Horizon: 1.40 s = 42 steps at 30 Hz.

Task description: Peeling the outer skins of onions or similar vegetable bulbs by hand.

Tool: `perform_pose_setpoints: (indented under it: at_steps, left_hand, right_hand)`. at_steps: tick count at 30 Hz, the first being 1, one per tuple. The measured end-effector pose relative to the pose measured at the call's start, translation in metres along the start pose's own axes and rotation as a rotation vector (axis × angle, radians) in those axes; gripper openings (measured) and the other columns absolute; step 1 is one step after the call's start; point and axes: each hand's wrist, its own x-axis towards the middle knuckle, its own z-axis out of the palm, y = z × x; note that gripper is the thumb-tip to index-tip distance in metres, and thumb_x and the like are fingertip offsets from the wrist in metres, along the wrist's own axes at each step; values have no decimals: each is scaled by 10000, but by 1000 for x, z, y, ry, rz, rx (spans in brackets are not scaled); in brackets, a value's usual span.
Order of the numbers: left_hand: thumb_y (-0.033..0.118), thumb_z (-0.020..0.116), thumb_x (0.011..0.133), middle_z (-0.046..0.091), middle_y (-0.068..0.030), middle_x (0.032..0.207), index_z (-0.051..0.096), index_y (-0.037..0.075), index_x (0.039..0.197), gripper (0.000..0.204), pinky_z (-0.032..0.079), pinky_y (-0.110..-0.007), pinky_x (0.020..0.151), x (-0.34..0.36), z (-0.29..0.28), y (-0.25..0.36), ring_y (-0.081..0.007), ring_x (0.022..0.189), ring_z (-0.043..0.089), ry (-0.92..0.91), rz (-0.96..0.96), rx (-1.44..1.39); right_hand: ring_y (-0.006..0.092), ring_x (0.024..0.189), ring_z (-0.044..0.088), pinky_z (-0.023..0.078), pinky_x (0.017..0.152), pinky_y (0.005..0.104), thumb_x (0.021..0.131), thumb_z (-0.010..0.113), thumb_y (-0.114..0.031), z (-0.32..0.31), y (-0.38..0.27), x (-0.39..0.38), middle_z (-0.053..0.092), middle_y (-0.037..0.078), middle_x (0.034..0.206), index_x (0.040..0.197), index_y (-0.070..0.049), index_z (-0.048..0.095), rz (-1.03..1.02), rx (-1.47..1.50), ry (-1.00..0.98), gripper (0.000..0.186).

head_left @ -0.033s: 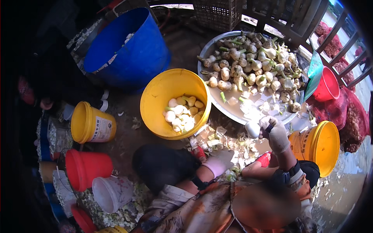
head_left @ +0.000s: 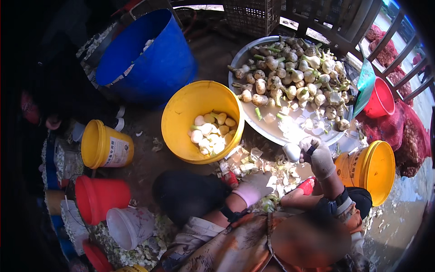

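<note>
My right hand (head_left: 320,159), in a pale glove, is closed on a smooth white garlic bulb (head_left: 292,152) at its fingertips. A small dark thing shows at these fingers; its kind is unclear. The hand is just off the near rim of a wide metal basin (head_left: 250,119), which holds a heap of garlic bulbs (head_left: 294,77) with stem stubs. Lower and to the left, my left hand (head_left: 255,187), in a pale glove with a pink cuff, has its fingers stretched out over garlic peelings (head_left: 290,171). Nothing shows in it. A yellow bucket (head_left: 177,115) holds several peeled bulbs (head_left: 209,133).
A large blue tub (head_left: 158,59) stands at the far left. Smaller yellow (head_left: 93,145), red (head_left: 102,197) and white (head_left: 131,226) buckets line the left. To the right are another yellow bucket (head_left: 379,174), a red basin (head_left: 380,99) and net sacks (head_left: 410,136). A wooden fence (head_left: 344,27) runs behind.
</note>
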Motion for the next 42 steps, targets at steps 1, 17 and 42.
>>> perform_pose_setpoints:
  at_steps: [1, 17, 42]
  left_hand:
    - [354, 611, 841, 612, -182, 1078, 544, 80, 1204, 460, 496, -431, 858, 0, -12, -1, -357, 1017, 600, 68, -101, -254]
    - [361, 620, 864, 662, -188, 1030, 514, 78, 1261, 499, 506, -410, 836, -7, -25, -27, -352, 949, 644, 193, -245, -496]
    - [226, 822, 688, 625, -161, 1038, 563, 31, 1177, 586, 522, -363, 792, 9, -42, 19, -299, 928, 636, 984, -17, -419]
  right_hand:
    - [109, 559, 549, 475, 541, 235, 913, 611, -167, -3, 2, 3, 575, 40, 684, 906, 10, 602, 114, 31, -19, 177]
    - [294, 909, 680, 526, 794, 394, 862, 575, -191, 7, 76, 181, 697, 164, 946, 1000, -23, 688, -41, -1452, -92, 245]
    - [76, 755, 538, 465, 696, 241, 924, 633, -175, 54, -4, -6, 616, -5, 845, 943, -27, 598, -260, -354, -269, 153]
